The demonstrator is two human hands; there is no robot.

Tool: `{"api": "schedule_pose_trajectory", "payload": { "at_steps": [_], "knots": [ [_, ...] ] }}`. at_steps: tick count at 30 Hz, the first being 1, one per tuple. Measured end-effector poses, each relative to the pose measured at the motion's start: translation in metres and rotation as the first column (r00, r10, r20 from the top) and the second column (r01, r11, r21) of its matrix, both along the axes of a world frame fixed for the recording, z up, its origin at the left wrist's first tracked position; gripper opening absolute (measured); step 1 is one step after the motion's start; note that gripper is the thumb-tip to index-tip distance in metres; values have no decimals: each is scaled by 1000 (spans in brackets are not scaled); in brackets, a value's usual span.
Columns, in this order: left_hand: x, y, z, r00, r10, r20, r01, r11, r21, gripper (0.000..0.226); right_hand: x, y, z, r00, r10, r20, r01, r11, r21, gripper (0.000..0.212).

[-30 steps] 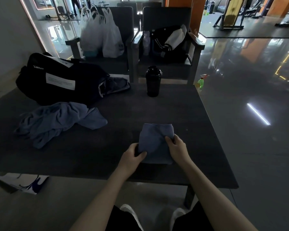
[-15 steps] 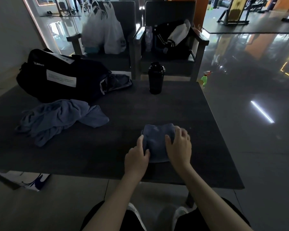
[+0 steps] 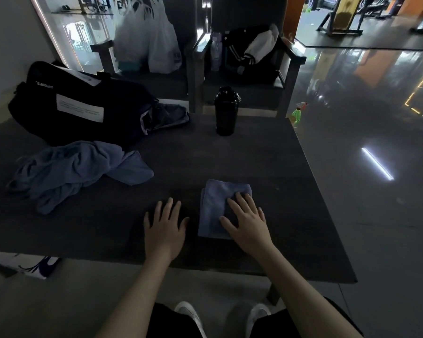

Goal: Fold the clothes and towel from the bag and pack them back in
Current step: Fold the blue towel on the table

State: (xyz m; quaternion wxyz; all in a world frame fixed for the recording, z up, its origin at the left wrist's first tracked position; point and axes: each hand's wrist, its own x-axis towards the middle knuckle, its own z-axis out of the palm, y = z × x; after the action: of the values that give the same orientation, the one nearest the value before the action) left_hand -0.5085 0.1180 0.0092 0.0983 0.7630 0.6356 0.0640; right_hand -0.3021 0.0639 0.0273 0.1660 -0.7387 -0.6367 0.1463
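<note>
On the near table (image 3: 266, 147), the right hand (image 3: 248, 222) presses flat on the folded towel (image 3: 213, 206); left hand (image 3: 165, 226) flat, empty. Lifting carelessly could unfold it.

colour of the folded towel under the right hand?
Muted blue-grey, plain, no pattern; folded towel shows in the head view, lighting dim.

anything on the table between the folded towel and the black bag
No object: in the head view, only bare dark table separates the folded towel from the black bag; the crumpled blue garment lies left of that stretch.
</note>
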Motion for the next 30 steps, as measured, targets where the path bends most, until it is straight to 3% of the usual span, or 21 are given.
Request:
{"api": "schedule_pose_trajectory", "payload": {
  "at_steps": [6, 11, 15, 20, 24, 30],
  "knots": [
    [2, -1, -1, 1000, 13, 18, -13, 999, 32, 56, -4, 14, -2, 997, -12, 72, 13, 1000, -17, 74],
    [1, -1, -4, 1000, 17, 26, -18, 999, 49, 58, -12, 27, -11, 989, -103, 108, 89, 988, 123, 71],
    [2, -1, -5, 999, 23, 22, -25, 996, 84, 79, -9, 47, -13, 950, -193, 247, 131, 960, 249, 65],
    [2, -1, -5, 999, 18, 28, -20, 998, 62, 77, 5, 84, -4, 946, -220, 237, 169, 961, 219, 49],
    [3, 0, -4, 999, 23, 34, -25, 998, 52, 66, 18, 107, -2, 938, -216, 271, 184, 973, 139, 48],
    [1, 0, -4, 999, 22, 45, -24, 998, 54, 68, 33, 135, 2, 931, -237, 277, 228, 972, 63, 49]
  ]
}}
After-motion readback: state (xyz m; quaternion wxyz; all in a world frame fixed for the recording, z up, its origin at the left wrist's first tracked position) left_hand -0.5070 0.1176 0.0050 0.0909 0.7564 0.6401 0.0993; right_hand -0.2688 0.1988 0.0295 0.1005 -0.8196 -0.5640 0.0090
